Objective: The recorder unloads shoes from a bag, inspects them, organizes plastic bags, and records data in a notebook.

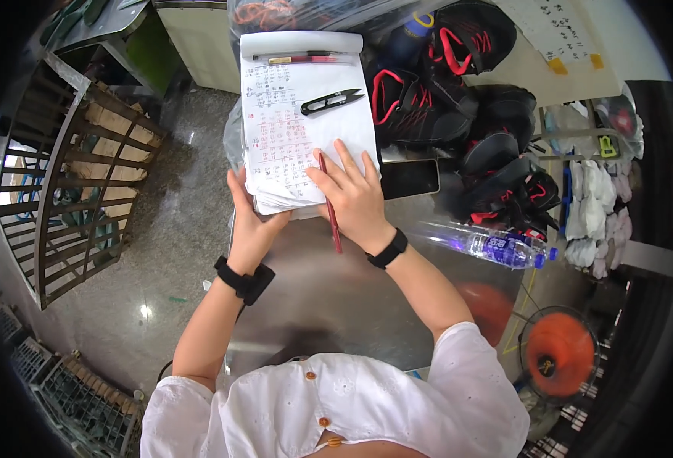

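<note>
A thick notepad (275, 137) with handwritten red and dark figures lies on the table, its top page folded over at the far end. My left hand (254, 229) grips its near left corner, the thumb along the near edge and the fingers at the left side. My right hand (353, 198) rests on the lower right of the page with its fingers stretched out. A red pen (332, 221) is tucked along that hand's thumb side, pointing back toward me. On the pad lie black thread snips (330, 101), and farther off two pens (302, 58) side by side.
Right of the pad are black shoes with red laces (428, 107), a dark phone (410, 179) and a lying water bottle (508, 249). An orange fan (559, 355) stands at lower right. Left, on the floor, is a metal cage cart (85, 183); crates (77, 397) sit at lower left.
</note>
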Available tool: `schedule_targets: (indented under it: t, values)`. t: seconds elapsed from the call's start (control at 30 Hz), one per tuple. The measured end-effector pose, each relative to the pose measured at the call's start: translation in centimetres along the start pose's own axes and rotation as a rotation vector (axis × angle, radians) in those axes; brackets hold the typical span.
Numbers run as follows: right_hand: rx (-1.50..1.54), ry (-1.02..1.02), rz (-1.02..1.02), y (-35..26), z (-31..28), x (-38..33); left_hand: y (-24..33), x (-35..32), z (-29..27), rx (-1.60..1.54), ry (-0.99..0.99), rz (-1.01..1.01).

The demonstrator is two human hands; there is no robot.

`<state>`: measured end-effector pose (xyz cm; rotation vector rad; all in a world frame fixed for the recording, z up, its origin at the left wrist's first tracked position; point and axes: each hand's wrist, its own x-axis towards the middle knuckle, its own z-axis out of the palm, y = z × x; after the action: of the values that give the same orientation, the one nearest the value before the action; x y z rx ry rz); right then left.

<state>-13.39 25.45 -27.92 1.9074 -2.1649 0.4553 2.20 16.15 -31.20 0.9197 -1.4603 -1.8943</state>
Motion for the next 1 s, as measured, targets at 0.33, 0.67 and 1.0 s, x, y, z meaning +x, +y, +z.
schedule_targets:
  t: [0.33,0.67,1.0]
  values:
    - [0.943,0.186,0.177,0.9,-1.9,1.7,3.9,0.1,-0.8,1.219,-0.336,0.769]
    - [1.241,-0.224,0.516,0.5,-0.6,0.9,0.1,-2.5,-0.9,1.274,-0.155,0.857]
    - [1.433,-0.078,0.566,1.0,0.6,-0.5,-2.5,-4.0,-0.4,1.387,0.092,0.8]
